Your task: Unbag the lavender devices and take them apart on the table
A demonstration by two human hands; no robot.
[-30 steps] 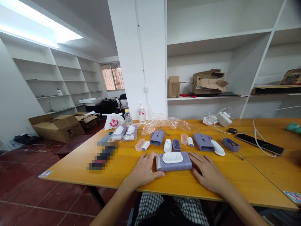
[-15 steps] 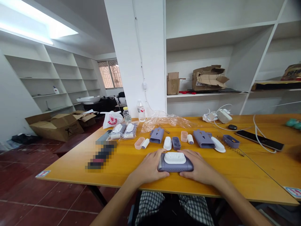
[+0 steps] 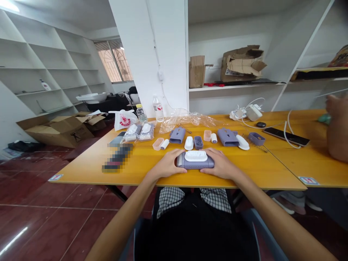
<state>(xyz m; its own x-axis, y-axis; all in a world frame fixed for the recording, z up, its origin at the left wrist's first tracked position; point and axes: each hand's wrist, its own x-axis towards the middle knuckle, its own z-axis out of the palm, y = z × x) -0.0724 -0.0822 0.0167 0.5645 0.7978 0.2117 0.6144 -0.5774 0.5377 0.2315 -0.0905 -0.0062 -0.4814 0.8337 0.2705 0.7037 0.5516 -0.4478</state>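
A purple-grey handheld brush (image 3: 194, 164) with a white bristle pad facing up lies at the table's near edge. My left hand (image 3: 168, 163) closes on its left end, thumb at the front and fingers behind. On the opposite end, my right hand (image 3: 220, 163) grips in the same way. Just beyond are loose parts: a white ribbed piece (image 3: 189, 143), a small purple cup (image 3: 198, 142), a purple housing (image 3: 177, 135) and a second purple housing (image 3: 227, 137) beside a white oval piece (image 3: 243, 142). Small white rollers (image 3: 164, 144) lie near peach translucent covers (image 3: 158, 144).
Two bagged brushes (image 3: 146, 132), water bottles (image 3: 158, 109) and crumpled clear plastic (image 3: 187, 121) lie at the back. A phone (image 3: 288, 136) with a white cable is on the right, near another person's arm (image 3: 337, 134). A pixelated dark item (image 3: 116, 158) lies left.
The view has tilted down and shifted, so the table appears higher. Another person's arm has come in at the right. Both my hands still hold the brush.
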